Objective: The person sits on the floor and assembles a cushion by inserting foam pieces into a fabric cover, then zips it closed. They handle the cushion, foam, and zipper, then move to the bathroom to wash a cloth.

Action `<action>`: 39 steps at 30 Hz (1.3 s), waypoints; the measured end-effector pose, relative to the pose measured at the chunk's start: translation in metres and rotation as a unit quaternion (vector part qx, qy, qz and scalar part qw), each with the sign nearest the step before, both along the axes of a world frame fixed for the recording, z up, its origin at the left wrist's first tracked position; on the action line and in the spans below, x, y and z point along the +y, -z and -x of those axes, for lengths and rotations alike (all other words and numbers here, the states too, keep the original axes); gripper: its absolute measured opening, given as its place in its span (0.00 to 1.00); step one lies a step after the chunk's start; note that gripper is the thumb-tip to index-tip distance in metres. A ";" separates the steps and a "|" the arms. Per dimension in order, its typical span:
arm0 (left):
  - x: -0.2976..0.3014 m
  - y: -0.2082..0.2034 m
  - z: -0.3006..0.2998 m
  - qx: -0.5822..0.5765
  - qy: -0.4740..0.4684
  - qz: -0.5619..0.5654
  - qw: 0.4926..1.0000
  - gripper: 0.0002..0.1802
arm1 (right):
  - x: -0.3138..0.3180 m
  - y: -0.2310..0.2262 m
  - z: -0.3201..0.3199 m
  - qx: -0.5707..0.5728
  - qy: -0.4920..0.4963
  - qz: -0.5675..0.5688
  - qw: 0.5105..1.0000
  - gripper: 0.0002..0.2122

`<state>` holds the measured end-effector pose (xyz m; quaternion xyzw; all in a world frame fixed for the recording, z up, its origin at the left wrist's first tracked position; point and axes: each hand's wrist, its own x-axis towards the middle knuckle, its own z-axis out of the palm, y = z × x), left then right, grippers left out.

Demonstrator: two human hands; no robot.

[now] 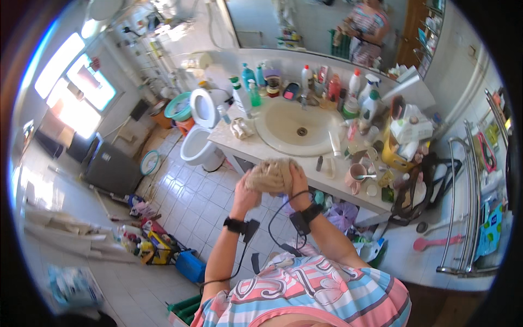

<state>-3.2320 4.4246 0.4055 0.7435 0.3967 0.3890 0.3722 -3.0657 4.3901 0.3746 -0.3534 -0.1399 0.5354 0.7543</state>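
In front of my chest, just off the counter's front edge, I hold a bunched tan cloth (268, 175). My left hand (245, 192) is closed on its left side, and my right hand (297, 184) grips its right side. Folds cover part of the fingers on both hands. Beyond the cloth is an oval cream sink basin (272, 143) with a dark drain in its middle. A crumpled cream cloth (241, 128) lies on the counter to the left of the basin.
Several bottles (354, 83) crowd the counter behind and right of the basin. A white tube (334, 144) lies on the basin's right rim, with a pink mug (355, 175) nearer me. A toilet (197, 146) stands left of the counter. Metal rails (473, 201) line the right wall.
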 end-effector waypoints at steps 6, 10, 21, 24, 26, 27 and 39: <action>0.125 -0.036 -0.065 0.100 -0.006 -0.028 0.995 0.18 | 0.075 -0.022 -0.031 0.039 0.194 -0.064 0.978 0.13; 0.195 -0.043 -0.108 0.136 0.010 -0.053 0.989 0.20 | 0.132 -0.022 -0.057 0.049 0.262 -0.080 0.960 0.11; 0.328 0.043 -0.201 0.138 0.111 0.033 0.984 0.19 | 0.199 0.053 -0.105 -0.010 0.223 0.113 0.968 0.28; 0.350 0.086 -0.216 0.334 0.137 0.020 0.932 0.20 | 0.195 0.081 -0.104 0.011 0.247 0.184 0.951 0.29; 0.362 0.112 -0.220 0.400 0.177 0.029 0.899 0.19 | 0.196 0.094 -0.104 -0.015 0.278 0.180 0.943 0.25; 0.369 0.124 -0.223 0.428 0.193 0.031 0.883 0.19 | 0.199 0.098 -0.104 -0.019 0.304 0.186 0.934 0.23; 0.409 0.177 -0.262 0.173 0.264 0.295 0.902 0.22 | 0.256 0.083 -0.110 -0.003 0.388 0.124 0.913 0.17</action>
